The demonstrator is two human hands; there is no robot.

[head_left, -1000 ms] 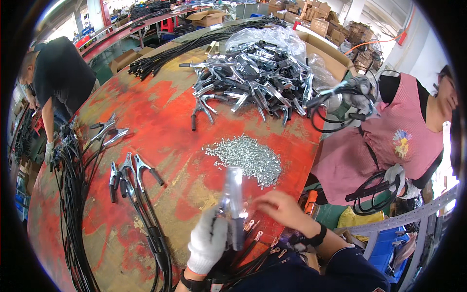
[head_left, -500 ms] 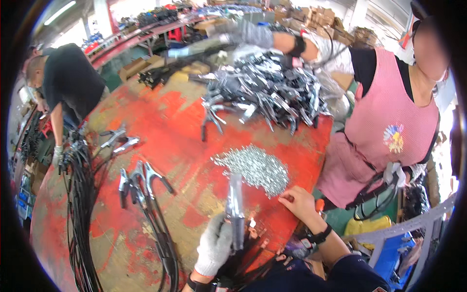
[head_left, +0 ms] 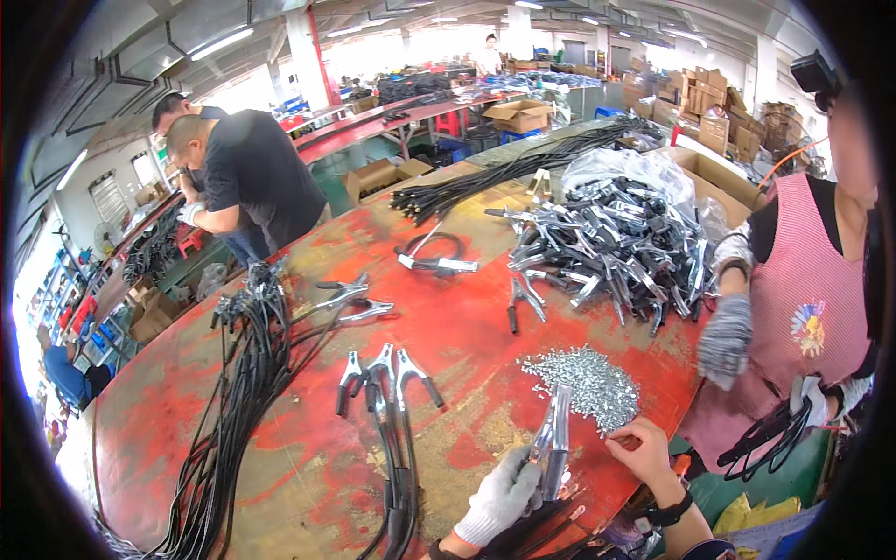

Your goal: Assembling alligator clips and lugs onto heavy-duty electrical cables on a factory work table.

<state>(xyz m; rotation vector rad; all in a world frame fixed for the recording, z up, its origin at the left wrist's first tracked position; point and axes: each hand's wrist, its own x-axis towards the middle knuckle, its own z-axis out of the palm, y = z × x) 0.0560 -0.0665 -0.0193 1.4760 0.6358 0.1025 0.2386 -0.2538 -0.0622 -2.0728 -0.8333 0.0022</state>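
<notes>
On my far left I see a worker in a dark shirt (head_left: 266, 159) bending beyond the surface (head_left: 476, 345), and a thick cable bundle (head_left: 245, 392) running down toward me. Right of that lie two loose clamps (head_left: 347, 292), then a trio of clamps (head_left: 381, 364) with black cables trailing to my near edge. My gloved left hand (head_left: 504, 495) is wrapped round a single clamp (head_left: 558, 429), silver end up, raised in front of the screws (head_left: 590, 383). Behind the screws sits a big clamp heap (head_left: 611, 247). My bare right hand (head_left: 644, 451) is at the screws' near right edge, thumb and forefinger close together; I can't tell whether they pinch anything. Furthest right, a worker in a pink apron (head_left: 803, 280) holds a black cable coil (head_left: 765, 439).
</notes>
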